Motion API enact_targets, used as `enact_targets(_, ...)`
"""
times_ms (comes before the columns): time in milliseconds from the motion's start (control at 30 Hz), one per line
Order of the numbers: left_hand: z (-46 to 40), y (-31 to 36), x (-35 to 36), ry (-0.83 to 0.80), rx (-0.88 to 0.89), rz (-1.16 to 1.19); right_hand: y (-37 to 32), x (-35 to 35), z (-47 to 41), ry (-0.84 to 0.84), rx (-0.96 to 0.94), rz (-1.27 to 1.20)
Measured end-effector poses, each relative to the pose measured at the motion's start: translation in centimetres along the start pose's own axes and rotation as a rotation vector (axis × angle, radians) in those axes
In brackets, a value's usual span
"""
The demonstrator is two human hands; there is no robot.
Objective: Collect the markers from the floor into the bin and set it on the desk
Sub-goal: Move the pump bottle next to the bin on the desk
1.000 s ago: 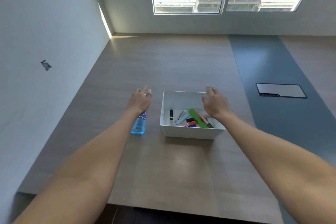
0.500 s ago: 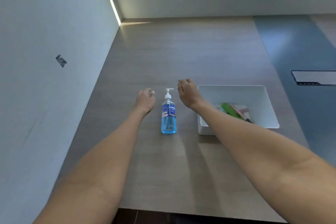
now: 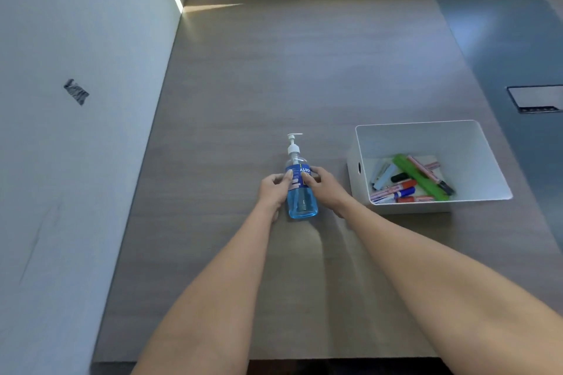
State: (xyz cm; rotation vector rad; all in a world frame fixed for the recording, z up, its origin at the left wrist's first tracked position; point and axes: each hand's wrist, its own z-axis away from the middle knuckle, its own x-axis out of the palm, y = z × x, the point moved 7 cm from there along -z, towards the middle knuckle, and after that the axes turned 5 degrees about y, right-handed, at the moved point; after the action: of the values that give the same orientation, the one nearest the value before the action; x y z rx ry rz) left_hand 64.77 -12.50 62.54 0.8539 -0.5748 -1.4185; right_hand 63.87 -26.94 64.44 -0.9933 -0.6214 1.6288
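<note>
A white bin [image 3: 469,149] stands on the wooden desk [image 3: 304,70], right of centre. Several markers [image 3: 408,183] lie inside it: green, red, blue, black and pale ones. Left of the bin stands a blue pump bottle [image 3: 300,192] with a white pump. My left hand [image 3: 274,190] grips its left side and my right hand [image 3: 323,189] grips its right side, fingers on the label. Neither hand touches the bin.
A white wall [image 3: 76,131] runs along the desk's left edge, with a dark mark on it. A blue-grey strip [image 3: 502,39] covers the desk's right part, holding a rectangular cable hatch [image 3: 536,99]. The desk's near edge is at the bottom.
Both hands left the bin and closed around the pump bottle from either side. My view turned left and down, so the bin now sits at the right.
</note>
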Motion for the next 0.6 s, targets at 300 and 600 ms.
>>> enact_targets(300,-1.1,5.1,-0.1,-0.082,0.138,-0.099,-3.4,-2.3,-1.1,0.052,-0.068,-0.034)
enact_targets(600,1.1,10.7,-0.1,-0.213,0.311,-0.169,-7.4,-5.5,0.4,-0.001,-0.110,-0.119)
